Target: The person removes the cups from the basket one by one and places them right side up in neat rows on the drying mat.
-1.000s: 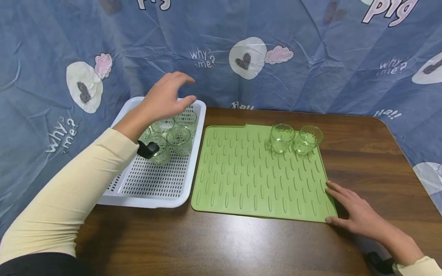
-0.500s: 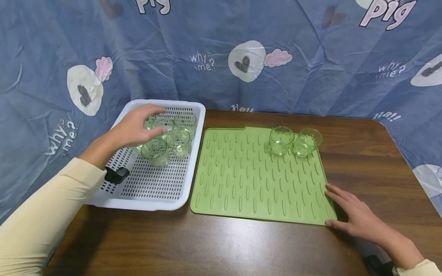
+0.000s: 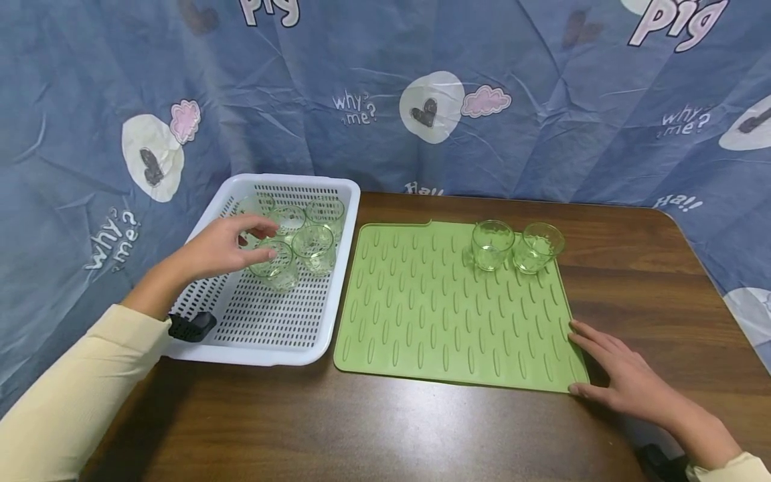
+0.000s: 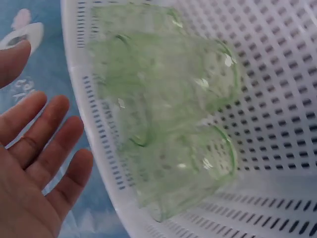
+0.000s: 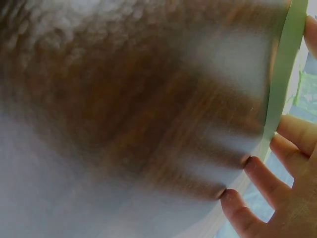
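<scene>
While the right hand (image 3: 629, 375) rests its extended fingers at the right edge of the green mat (image 3: 415, 301), gripping nothing, the left hand (image 3: 219, 248) hangs over the white basket (image 3: 265, 321). The left fingers are well parted from the thumb and have hold of nothing. Closest to them is the nearest glass (image 3: 282, 274); in the head view the thumb overlaps its rim, and contact could not be confirmed. A second glass (image 3: 314, 248) stands just past the thumb tip, with more glasses beyond the fingers. Beyond the right fingertips, a pair of glasses (image 3: 492, 244) occupies the mat, side by side.

Step in hand, as judged: reaching for a glass in the basket, the right hand apparently steadying the mat on the counter (image 3: 241, 415). The next move would call for closing the left fingers round the nearest glass without knocking its neighbours.
</scene>
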A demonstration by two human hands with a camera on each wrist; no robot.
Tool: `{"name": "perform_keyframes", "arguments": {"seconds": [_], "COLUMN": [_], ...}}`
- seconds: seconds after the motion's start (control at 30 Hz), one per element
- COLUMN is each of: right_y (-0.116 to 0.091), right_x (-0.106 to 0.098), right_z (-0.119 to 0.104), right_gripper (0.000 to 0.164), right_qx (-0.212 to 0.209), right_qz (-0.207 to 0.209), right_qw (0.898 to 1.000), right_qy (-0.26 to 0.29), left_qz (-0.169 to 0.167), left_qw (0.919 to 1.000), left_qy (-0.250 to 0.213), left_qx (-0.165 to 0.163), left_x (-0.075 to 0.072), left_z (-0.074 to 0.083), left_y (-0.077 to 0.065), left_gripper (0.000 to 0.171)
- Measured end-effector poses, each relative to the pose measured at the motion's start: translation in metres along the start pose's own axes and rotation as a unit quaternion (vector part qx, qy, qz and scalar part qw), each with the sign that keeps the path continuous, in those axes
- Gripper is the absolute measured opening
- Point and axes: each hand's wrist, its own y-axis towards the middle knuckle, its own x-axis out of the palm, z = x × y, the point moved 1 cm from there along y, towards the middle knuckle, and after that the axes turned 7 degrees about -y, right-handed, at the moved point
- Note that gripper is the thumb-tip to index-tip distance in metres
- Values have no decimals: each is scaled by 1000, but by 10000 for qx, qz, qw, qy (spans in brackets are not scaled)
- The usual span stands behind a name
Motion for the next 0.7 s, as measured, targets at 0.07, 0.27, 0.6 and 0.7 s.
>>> {"name": "perform_keyframes", "arguments": {"seconds": [0.07, 0.27, 0.6, 0.7], "right_y": [1, 1, 1, 0], "right_x": [0, -1, 0, 1], "right_z": [0, 2, 1, 1], "right_gripper": [86, 87, 87, 87], "right_qx": [-45, -62, -11, 4], "right_qz": [31, 44, 17, 22], "right_qw": [10000, 9999, 9999, 9999], "right_qy": [-21, -103, -101, -104], "left_qz": [168, 741, 356, 159], "left_qw": [9999, 9972, 9992, 9997], "left_qy": [15, 88, -81, -96], "left_qx": [-28, -39, -152, -166], "left_x": [-1, 0, 9, 9], "left_z": [2, 6, -7, -10], "left_y": [-5, -19, -11, -6], "left_gripper": [44, 39, 48, 51]}}
